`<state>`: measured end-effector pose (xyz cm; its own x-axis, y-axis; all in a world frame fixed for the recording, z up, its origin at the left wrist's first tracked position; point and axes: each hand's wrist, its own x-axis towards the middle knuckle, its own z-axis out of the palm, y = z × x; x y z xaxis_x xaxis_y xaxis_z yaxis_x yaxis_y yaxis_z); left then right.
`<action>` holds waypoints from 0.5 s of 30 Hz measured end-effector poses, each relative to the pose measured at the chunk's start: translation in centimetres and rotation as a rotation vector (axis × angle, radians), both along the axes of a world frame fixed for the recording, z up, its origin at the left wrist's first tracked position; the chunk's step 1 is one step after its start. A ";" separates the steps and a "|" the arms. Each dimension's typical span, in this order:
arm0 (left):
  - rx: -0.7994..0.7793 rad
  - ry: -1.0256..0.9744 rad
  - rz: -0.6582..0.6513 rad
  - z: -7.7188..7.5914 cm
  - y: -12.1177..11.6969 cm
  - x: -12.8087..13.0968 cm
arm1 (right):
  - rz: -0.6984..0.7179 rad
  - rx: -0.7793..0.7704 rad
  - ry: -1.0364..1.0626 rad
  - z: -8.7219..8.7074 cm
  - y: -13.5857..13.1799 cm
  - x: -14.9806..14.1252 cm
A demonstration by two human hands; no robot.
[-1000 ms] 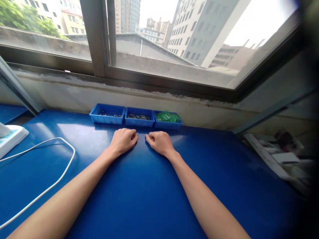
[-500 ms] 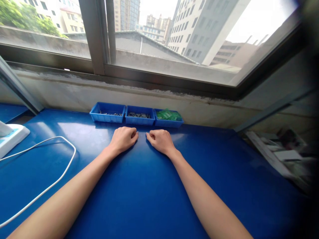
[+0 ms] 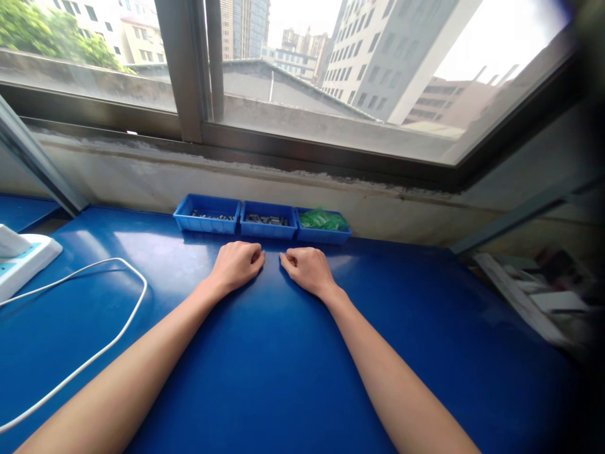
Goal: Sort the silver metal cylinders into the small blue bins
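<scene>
My left hand (image 3: 237, 265) rests on the blue tabletop (image 3: 265, 372), curled into a loose fist. Facing it across a small gap is my right hand (image 3: 309, 268), closed the same way; nothing shows in either one. Just beyond them stand three blue bins in a row. Small metal parts lie in the left bin (image 3: 206, 225). Larger metallic pieces fill the bottom of the middle bin (image 3: 268, 231). In the right bin (image 3: 323, 236) are green plastic bags (image 3: 323, 219). Neither hand touches a bin.
A white cable (image 3: 123, 328) loops over the table at left, near a white power strip (image 3: 33, 265). Behind the bins are a low wall (image 3: 378, 217) and a window frame (image 3: 331, 151). Blurred papers or boxes (image 3: 558, 301) sit at the right, beside a metal post.
The whole view has shifted slightly to the right. Both hands keep the same closed pose and place before the bins.
</scene>
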<state>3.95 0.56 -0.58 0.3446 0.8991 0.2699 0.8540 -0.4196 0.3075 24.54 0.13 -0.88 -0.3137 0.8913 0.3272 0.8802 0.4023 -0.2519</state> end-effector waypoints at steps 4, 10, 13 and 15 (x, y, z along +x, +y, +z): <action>0.016 -0.012 -0.006 -0.2 0.1 0.0 | 0.001 0.006 0.009 0.0 0.0 0.0; 0.013 -0.019 -0.008 -0.1 -0.1 0.0 | -0.003 -0.001 -0.006 -0.1 0.1 0.0; 0.011 -0.021 -0.006 -0.1 -0.1 0.0 | -0.008 -0.007 -0.014 0.0 0.1 0.0; 0.012 -0.024 -0.007 -0.1 -0.1 0.0 | -0.009 -0.007 -0.016 0.0 0.1 0.0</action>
